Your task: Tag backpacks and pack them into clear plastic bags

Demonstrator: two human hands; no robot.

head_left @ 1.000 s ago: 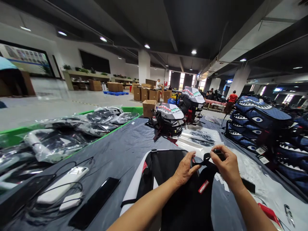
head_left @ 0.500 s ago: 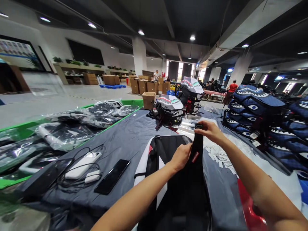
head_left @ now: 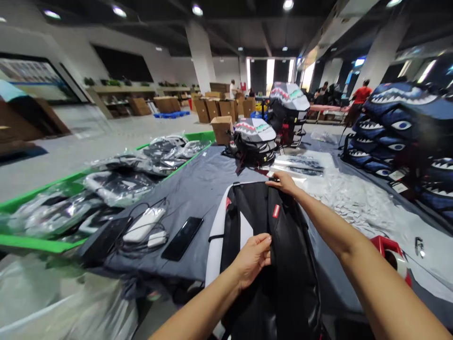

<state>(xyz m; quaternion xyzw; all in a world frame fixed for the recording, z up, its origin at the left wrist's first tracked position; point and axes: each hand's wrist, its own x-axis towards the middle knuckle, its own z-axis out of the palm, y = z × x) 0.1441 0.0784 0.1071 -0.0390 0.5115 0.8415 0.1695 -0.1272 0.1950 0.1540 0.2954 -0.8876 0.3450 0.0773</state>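
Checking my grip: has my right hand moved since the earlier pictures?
Yes, your right hand has moved left, closer to the grey shark-mouth backpack.

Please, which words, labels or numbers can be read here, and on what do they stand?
None can be read: the red label on the black backpack, the white tags on the blue shark-face backpacks and the wall picture are too small or blurred.

**Person's own arms and hands, pair, bare, lower frame.**
Left forearm [head_left: 198, 304] rose from the bottom edge, left of centre, into a left hand [head_left: 252, 259]; right forearm [head_left: 384, 288] rose from the lower right corner into a right hand [head_left: 286, 184] at mid-frame. Both slim, smooth, unmarked, wrists uncovered, skin showing along their whole visible length.
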